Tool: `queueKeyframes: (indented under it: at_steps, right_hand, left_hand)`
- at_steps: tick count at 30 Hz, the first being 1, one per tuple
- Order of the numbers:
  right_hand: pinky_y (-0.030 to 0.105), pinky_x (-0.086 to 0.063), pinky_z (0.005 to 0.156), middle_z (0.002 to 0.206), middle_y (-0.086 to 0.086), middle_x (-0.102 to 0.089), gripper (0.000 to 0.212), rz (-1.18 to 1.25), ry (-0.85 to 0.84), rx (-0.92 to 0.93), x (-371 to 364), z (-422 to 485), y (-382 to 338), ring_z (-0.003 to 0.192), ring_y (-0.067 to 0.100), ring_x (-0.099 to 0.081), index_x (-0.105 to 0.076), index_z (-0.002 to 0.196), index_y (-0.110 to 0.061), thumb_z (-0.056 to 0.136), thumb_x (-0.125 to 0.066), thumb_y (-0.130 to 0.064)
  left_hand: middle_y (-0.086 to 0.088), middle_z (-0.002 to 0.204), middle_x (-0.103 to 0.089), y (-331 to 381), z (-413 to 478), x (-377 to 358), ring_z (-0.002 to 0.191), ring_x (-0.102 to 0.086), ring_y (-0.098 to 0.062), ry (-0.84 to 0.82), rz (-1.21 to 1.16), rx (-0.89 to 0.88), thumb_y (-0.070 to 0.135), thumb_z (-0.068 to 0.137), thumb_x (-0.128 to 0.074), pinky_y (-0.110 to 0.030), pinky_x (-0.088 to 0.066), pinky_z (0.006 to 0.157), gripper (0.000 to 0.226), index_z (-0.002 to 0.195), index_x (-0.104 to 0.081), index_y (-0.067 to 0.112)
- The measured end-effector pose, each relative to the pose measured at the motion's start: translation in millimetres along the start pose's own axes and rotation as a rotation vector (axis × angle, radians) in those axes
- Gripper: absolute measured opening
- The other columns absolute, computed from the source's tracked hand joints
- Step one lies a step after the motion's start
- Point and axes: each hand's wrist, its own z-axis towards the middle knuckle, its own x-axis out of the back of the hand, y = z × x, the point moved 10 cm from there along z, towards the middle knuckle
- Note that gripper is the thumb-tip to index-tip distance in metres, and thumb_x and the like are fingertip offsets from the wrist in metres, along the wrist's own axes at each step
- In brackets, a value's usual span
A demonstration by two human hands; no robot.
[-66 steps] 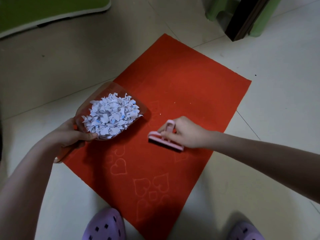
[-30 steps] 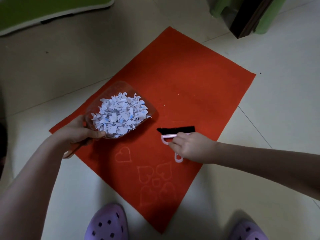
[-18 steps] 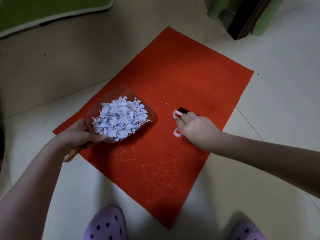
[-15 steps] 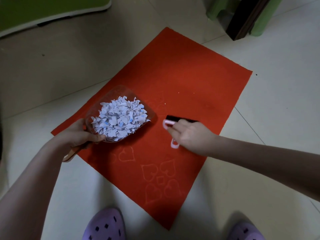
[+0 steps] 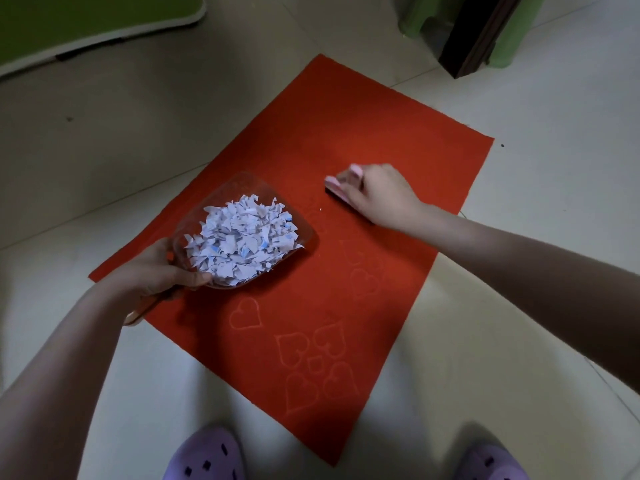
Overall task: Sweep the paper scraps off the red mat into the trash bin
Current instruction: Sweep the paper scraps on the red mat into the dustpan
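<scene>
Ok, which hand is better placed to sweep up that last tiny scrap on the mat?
Right. The right hand holds the pink brush just beyond the tiny scrap; the left hand is steadying the full dustpan.

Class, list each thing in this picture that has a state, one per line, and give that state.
Dustpan: clear, heaped full, its front edge down on the mat, held.
Paper scraps: piled in the dustpan; one speck loose on the mat.
Red mat: flat on the floor, almost swept.
Brush: pink, pressed on the mat, held.
Left hand: shut on the dustpan.
Right hand: shut on the brush.
</scene>
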Motion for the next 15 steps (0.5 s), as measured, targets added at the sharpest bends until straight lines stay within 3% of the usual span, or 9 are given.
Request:
queueKeyframes:
  at_steps: [4,7,10,12,15]
  right_hand:
    - [0.038,-0.048,0.061,0.078,0.016,-0.071,0.029,0.38,-0.002,-0.299,-13,28,28,0.073,0.028,-0.066,-0.068,0.084,0.003,0.09,-0.052,-0.021]
    - [0.041,-0.048,0.06,0.076,0.022,-0.069,0.033,0.322,-0.039,-0.386,-29,21,45,0.07,0.033,-0.065,-0.065,0.078,0.008,0.09,-0.053,-0.02]
    - [0.026,-0.033,0.042,0.049,0.006,-0.049,0.044,0.259,0.046,-0.437,-12,8,66,0.043,0.018,-0.047,-0.044,0.05,-0.007,0.092,-0.052,-0.018]
    - [0.016,-0.024,0.036,0.045,0.0,-0.041,0.047,0.226,0.086,-0.431,2,4,68,0.039,0.011,-0.039,-0.036,0.049,-0.015,0.093,-0.051,-0.02]
    - [0.021,-0.031,0.039,0.049,0.006,-0.049,0.043,0.274,0.085,-0.396,5,5,62,0.041,0.017,-0.044,-0.047,0.053,-0.006,0.092,-0.052,-0.023]
  left_hand:
    - [-0.007,0.071,-0.056,3,-1,-5,0.054,-0.052,-0.018,-0.056,0.037,0.012,0.014,0.043,-0.093,-0.027,-0.042,0.049,0.063,0.086,-0.047,0.018]
    - [-0.007,0.07,-0.056,3,-1,-5,0.051,-0.052,-0.017,-0.048,0.049,0.015,0.007,0.049,-0.091,-0.025,-0.041,0.044,0.061,0.088,-0.045,0.017]
    - [-0.007,0.078,-0.057,2,2,-2,0.06,-0.053,-0.018,-0.039,0.073,0.025,0.016,0.044,-0.094,-0.027,-0.043,0.052,0.071,0.098,-0.048,0.015]
    - [-0.008,0.081,-0.058,0,2,-1,0.062,-0.053,-0.019,-0.041,0.09,0.039,0.021,0.04,-0.095,-0.029,-0.044,0.055,0.08,0.104,-0.048,0.014]
    - [-0.011,0.079,-0.057,0,5,-4,0.059,-0.052,-0.021,-0.047,0.105,0.058,0.015,0.049,-0.095,-0.032,-0.045,0.059,0.075,0.107,-0.047,0.009]
